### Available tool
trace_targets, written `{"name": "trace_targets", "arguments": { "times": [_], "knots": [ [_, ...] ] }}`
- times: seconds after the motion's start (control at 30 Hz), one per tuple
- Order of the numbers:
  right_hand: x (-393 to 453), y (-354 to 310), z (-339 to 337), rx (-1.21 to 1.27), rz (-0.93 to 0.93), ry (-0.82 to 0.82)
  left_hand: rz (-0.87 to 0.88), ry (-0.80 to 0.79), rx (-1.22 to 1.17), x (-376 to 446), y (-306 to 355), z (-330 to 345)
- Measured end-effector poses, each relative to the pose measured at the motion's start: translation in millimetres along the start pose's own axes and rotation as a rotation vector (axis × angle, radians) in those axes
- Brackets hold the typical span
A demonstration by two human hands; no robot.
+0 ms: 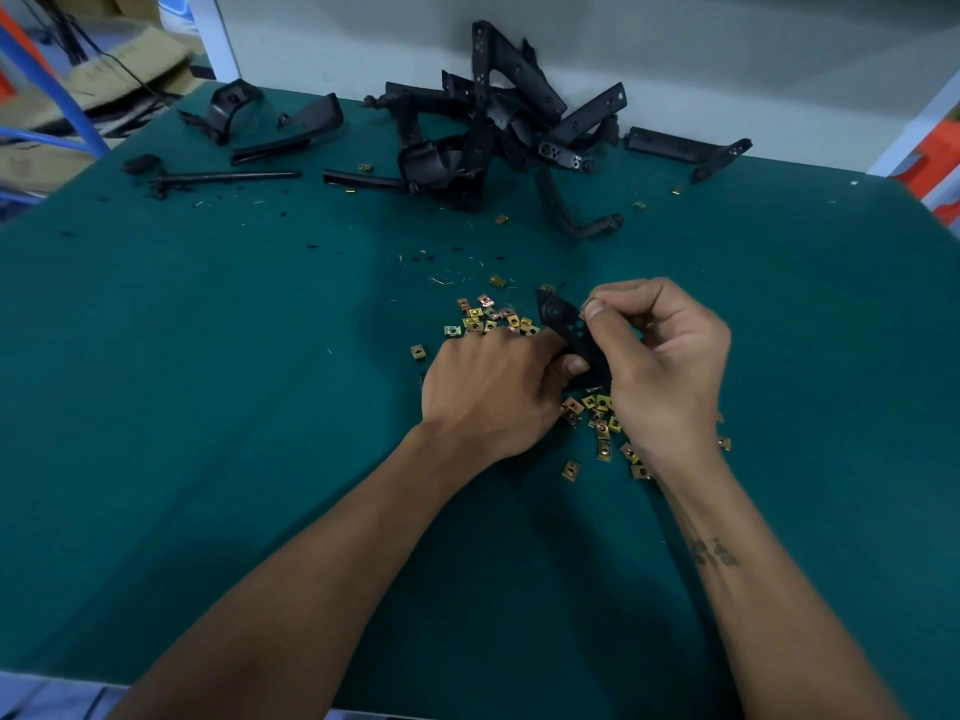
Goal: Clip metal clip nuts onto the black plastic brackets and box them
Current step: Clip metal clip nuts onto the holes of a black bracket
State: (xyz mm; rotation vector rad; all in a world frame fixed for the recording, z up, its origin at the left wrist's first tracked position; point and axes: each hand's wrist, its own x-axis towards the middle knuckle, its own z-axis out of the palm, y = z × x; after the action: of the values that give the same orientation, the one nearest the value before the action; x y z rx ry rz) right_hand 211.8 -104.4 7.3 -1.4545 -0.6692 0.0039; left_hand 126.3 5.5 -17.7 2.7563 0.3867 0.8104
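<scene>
Just above the scattered clip nuts (601, 424) on the green mat (218, 387), the left hand (491, 392) clamps the lower end of one black plastic bracket (569, 332), whose long axis runs up and away to the left; the right hand (662, 356) pinches what seems one clip nut at the bracket's right edge, so the push likely goes leftward onto it; loose nuts number several dozen, too many to count; roughly ten unclipped brackets (498, 132) are piled at the far edge; no box shows.
</scene>
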Motion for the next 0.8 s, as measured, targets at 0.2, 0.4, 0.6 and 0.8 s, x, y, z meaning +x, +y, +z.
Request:
{"name": "trace_targets", "arguments": {
  "times": [0.2, 0.4, 0.6, 0.8],
  "knots": [
    [-3, -3, 3, 0.022, -0.024, -0.005, -0.013, 0.022, -0.035, 0, 1, -2],
    [-9, -6, 9, 0.039, -0.083, -0.007, -0.026, 0.015, -0.063, 0, -1, 0],
    [-10, -6, 7, -0.013, -0.122, -0.078, -0.048, -0.040, -0.013, 0, -1, 1],
    [-2, -10, 2, -0.010, -0.065, -0.152, -0.062, -0.068, 0.020, 0, -3, 3]
  ]
}}
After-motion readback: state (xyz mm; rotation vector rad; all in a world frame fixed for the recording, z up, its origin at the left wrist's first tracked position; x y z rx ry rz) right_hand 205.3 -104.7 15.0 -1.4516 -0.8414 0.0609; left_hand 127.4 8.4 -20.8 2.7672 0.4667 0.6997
